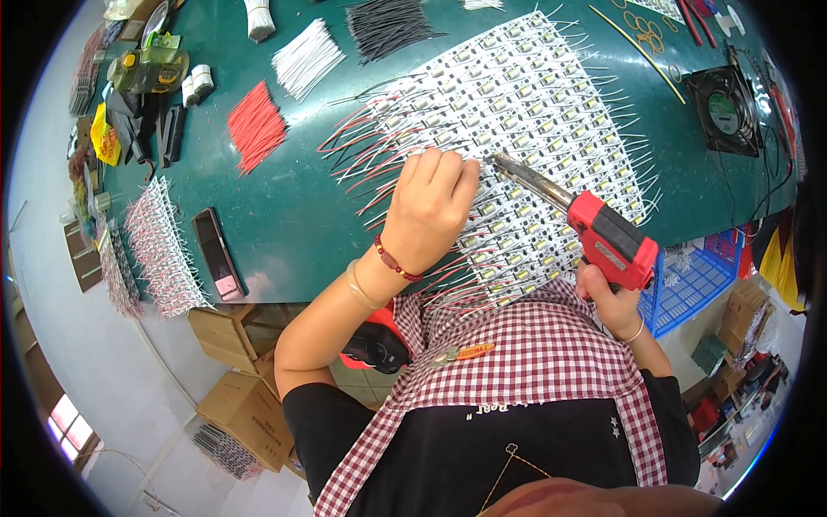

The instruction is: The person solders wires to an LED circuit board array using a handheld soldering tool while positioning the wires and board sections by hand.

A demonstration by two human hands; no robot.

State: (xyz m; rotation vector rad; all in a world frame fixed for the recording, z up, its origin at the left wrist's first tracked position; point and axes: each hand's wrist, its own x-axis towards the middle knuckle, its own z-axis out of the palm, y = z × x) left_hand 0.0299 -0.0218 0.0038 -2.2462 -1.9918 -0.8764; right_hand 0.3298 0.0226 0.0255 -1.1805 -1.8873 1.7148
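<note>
A large white panel of small circuit boards [525,129] lies on the green table [293,215], with red and white wires fanning out from its left and near edges. My left hand [431,202] presses down on the panel's near left part, fingers curled on a wire end. My right hand [607,297] grips a red soldering gun [607,237]. Its metal tip [504,164] touches the panel just right of my left fingertips.
Bundles of red wires [256,127], white wires [307,59] and black wires [392,26] lie at the back. A dark phone [218,252] and a wired board strip [159,246] sit at the left. A black fan [724,108] stands far right, a blue basket [689,280] below it.
</note>
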